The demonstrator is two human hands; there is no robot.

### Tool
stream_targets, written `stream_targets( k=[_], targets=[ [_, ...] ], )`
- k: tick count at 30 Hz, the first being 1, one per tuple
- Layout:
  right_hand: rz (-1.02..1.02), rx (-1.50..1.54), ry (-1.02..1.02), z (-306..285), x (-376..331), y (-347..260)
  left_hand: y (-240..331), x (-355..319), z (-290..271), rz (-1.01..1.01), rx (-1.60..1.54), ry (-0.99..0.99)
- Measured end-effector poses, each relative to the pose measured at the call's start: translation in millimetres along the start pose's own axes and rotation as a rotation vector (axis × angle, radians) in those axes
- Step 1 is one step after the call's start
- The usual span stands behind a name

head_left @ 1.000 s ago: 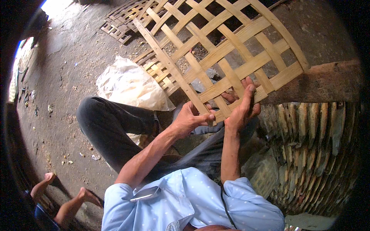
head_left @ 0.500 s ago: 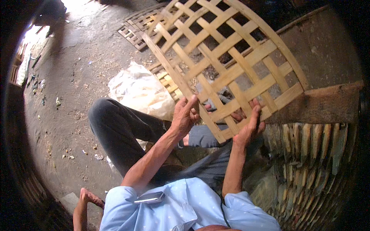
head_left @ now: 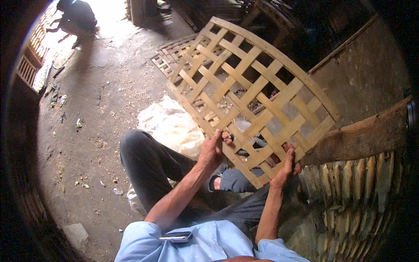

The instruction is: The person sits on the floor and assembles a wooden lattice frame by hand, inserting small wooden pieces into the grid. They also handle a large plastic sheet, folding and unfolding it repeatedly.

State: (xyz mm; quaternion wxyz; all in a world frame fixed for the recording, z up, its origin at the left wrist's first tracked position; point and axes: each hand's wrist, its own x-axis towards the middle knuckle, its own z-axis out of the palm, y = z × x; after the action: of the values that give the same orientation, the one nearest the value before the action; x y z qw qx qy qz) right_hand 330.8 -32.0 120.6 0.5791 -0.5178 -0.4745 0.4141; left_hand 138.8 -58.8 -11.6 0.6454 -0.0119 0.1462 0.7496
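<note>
The left hand [head_left: 213, 147] has moved farther up the side of a pale yellow-tan, square-cornered panel of flat woven strips [head_left: 283, 97], away from its near corner, while the right hand [head_left: 283, 171] has kept its place on the neighbouring lower edge. The panel has come lower in view, so its whole outline shows, its far border curving. The hands are now wider apart on it, which probably makes it steadier and easier to turn.

Both hands grip the panel: the left is closed round the left border strip, thumb on top and fingertips showing past it; the right pinches the lower edge, thumb above, fingers partly hidden behind. The panel is held tilted in front of the body, over the bent legs in dark grey trousers [head_left: 146, 159].

Behind it, on the brown, debris-strewn floor [head_left: 94, 126], lie a crumpled cream-white plastic sheet [head_left: 168, 122] and a darker woven lattice piece [head_left: 168, 56]. Toward the floor's far left corner, in bright light, is another person [head_left: 77, 19]. A stack of rough, pale-edged slats [head_left: 349, 179] stands to the right.

No brand, label or writing can be read anywhere.
</note>
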Motion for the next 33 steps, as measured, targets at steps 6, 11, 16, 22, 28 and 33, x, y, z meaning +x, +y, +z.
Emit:
stream_targets(
  k=[6, 11, 16, 22, 28, 33],
  targets=[
    [0.33, 0.217, -0.016, -4.3, 4.9, 0.3, 18.1, -1.1, 5.5, 0.038, 0.086, -0.056],
    [0.21, 0.267, -0.359, 4.1, 9.6, -11.7, 25.1, 7.3, -10.6, 0.011, 0.125, -0.134],
    [0.125, 0.204, -0.392, -8.9, 6.4, -6.4, 35.2, 9.7, 4.5, 0.109, 0.112, -0.032],
    [0.237, 0.315, -0.404, -28.2, 24.6, -10.5, 47.4, 11.5, -5.3, 0.123, 0.16, -0.16],
    [0.135, 0.135, -0.268, -13.5, 6.9, -24.3, 47.1, 8.7, 0.8, 0.08, 0.335, -0.016],
    [0.031, -0.066, -0.038, -24.6, 21.8, -30.8, 67.3, 33.9, -39.0, 0.533, 0.551, 0.573]
  ],
)
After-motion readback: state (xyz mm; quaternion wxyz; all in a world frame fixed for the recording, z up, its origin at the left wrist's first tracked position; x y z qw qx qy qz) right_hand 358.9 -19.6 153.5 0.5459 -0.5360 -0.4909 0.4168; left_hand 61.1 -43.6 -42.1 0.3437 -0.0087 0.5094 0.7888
